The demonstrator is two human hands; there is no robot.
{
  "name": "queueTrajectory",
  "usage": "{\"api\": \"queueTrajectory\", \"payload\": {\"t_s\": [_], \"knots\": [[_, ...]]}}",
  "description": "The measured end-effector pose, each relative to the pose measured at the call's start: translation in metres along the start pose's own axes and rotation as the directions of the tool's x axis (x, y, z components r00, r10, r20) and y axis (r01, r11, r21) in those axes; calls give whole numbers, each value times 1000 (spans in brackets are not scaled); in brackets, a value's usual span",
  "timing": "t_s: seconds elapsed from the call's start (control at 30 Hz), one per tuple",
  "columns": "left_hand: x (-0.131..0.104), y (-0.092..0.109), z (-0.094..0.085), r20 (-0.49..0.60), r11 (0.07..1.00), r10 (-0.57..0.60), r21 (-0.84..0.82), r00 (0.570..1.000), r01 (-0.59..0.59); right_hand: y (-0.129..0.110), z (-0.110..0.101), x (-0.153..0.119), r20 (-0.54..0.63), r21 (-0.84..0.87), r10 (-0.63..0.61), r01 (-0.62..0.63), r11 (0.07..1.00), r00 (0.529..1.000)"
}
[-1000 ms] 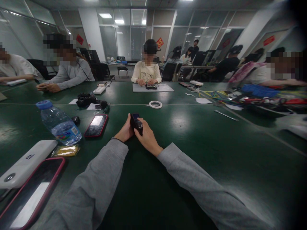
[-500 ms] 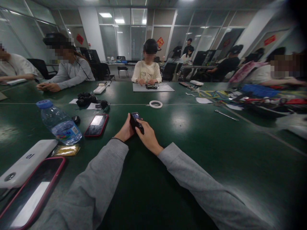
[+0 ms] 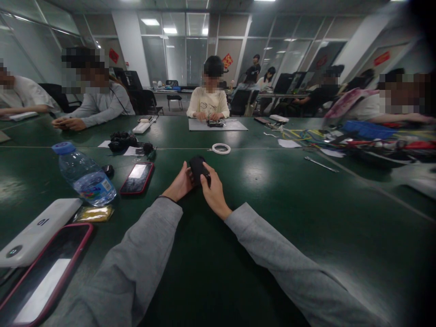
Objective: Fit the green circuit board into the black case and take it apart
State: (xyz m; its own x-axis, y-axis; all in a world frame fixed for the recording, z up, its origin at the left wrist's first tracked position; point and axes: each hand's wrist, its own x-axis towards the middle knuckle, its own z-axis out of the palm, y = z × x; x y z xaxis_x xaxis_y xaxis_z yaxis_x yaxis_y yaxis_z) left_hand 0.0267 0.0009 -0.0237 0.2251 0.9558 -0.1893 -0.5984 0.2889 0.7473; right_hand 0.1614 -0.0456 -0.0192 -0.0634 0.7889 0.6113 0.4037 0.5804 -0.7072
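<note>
Head view: both hands over the dark green desk (image 3: pixel 272 236), a black, rounded-corner handheld device (image 3: pixel 196 169) between them, plain dark face showing.

Right grip (image 3: pixel 214 190): closed on the device, thumb on the near face, fingers over its right side. Left grip (image 3: pixel 180 184): part-curled, thumb up, against the device's left side; lower fingers hidden, can't tell how firmly it holds.

Left of left grip, near: phone with red frame (image 3: pixel 137 178), lit patch on screen. Further left: clear plastic bottle with blue cap (image 3: pixel 86 177), tilted in view; shiny gold-coloured packet (image 3: pixel 93 213) just nearer than its base. Beyond the packet's left, closer to camera: white oblong case marked 01 (image 3: pixel 42 229), beside a larger pink-edged phone (image 3: pixel 47 277).

Ahead of the grips: white ring-shaped roll (image 3: pixel 214 149). Ahead-left: black cable bundle (image 3: pixel 119 143). Well right of right grip: thin metal rod (image 3: pixel 320 164).
</note>
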Motion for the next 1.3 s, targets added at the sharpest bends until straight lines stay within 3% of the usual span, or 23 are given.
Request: {"api": "queueTrajectory", "payload": {"t_s": [0.33,0.47,0.7,0.9,1.17,1.3], "knots": [[-8,0,1,9,994,101,27,995,-101,7,1,2,28,113,30,-33,993,999],[-12,2,3,13,991,122,61,992,-122,11,2,4,49,240,85,-94,966,995],[-15,2,8,-31,983,165,86,986,-162,21,2,8,147,413,291,-326,851,945],[-7,6,0,-161,961,275,39,948,-272,26,0,10,217,495,356,-417,763,909],[-6,1,2,-79,962,245,147,966,-232,40,-4,19,335,608,465,-565,557,819],[-7,-1,5,-7,945,232,238,973,-223,43,-7,23,383,620,454,-588,518,804]]}}
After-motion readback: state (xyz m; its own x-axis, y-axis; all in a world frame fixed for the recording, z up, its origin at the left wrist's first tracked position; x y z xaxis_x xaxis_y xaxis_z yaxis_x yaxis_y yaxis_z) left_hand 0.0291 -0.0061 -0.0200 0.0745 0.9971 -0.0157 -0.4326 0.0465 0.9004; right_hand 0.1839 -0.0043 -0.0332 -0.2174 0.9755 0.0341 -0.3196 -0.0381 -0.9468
